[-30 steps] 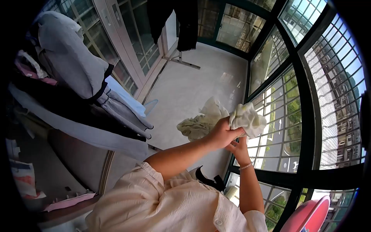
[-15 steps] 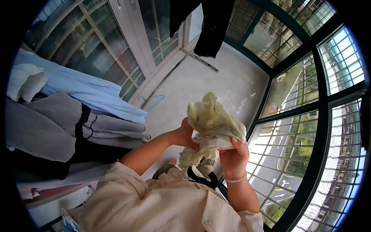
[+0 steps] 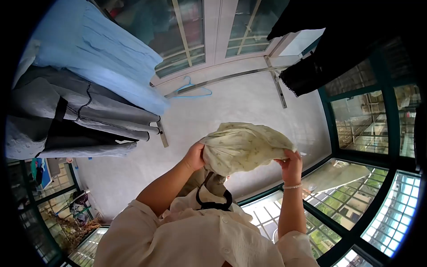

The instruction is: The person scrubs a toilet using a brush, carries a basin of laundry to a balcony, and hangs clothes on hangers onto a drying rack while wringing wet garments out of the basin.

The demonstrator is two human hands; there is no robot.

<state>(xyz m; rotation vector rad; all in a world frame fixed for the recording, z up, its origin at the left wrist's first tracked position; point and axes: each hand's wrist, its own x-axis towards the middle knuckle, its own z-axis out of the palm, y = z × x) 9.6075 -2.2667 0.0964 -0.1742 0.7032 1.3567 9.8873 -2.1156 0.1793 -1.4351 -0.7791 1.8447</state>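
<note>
Above the pale floor (image 3: 255,104), short of its middle as the wearer looks down, a thin, pale yellow-green patterned cloth (image 3: 247,149) hangs in the air, gathered at its left end and fuller toward the right. The left hand (image 3: 194,156) is closed on that bunched end, some fingertips hidden behind the fabric. The right hand (image 3: 292,167), a beaded bracelet (image 3: 292,187) at its wrist, pinches the lower right edge between thumb and fingers. The step in hand looks like opening the cloth out between the two grips; drawing it flatter would call for both to stay firm while the folds are pulled apart.

Toward the floor's far edge runs a metal bar (image 3: 235,79), with a light-blue hanger (image 3: 194,96) beside it; whether that hangs or lies cannot be told. Light-blue fabric (image 3: 102,53) and grey garments with dark trim (image 3: 100,104) hang over the left side, black trousers (image 3: 318,58) over the far right corner. Glazed doors (image 3: 216,35) close the far edge, barred windows (image 3: 342,200) the right.
</note>
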